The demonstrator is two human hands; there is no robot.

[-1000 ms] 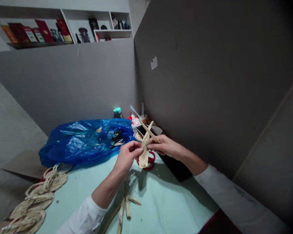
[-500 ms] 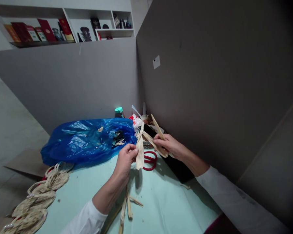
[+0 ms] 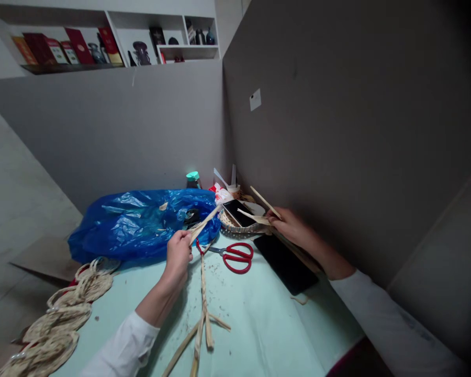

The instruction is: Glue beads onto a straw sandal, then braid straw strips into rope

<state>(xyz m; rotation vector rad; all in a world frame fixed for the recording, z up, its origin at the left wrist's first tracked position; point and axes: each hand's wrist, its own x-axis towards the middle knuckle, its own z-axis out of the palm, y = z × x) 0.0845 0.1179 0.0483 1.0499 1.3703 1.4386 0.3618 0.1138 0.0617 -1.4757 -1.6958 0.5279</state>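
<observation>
My left hand (image 3: 179,255) is closed on a pale dried husk strip (image 3: 204,222), which points up and right near the mouth of a blue plastic bag (image 3: 121,225). Farther right, my right hand (image 3: 292,228) grips several husk strips (image 3: 254,217); one long piece sticks up past its fingers. Between and below the hands, a thin husk braid (image 3: 203,283) lies on the table, tied at its top with red and splitting into loose ends toward me. Red-handled scissors (image 3: 235,257) rest beside the braid's top.
A black tablet-like slab (image 3: 286,264) lies under my right forearm. Behind it stands a round basket (image 3: 239,231) with a phone (image 3: 239,213). Coiled braided pieces (image 3: 58,327) line the table's left edge. A teal-lidded jar (image 3: 193,179) stands near the grey partitions.
My hands have moved apart, the left one down and left with its strip, the right one to the right with its strips. The scissors and braid top are now uncovered.
</observation>
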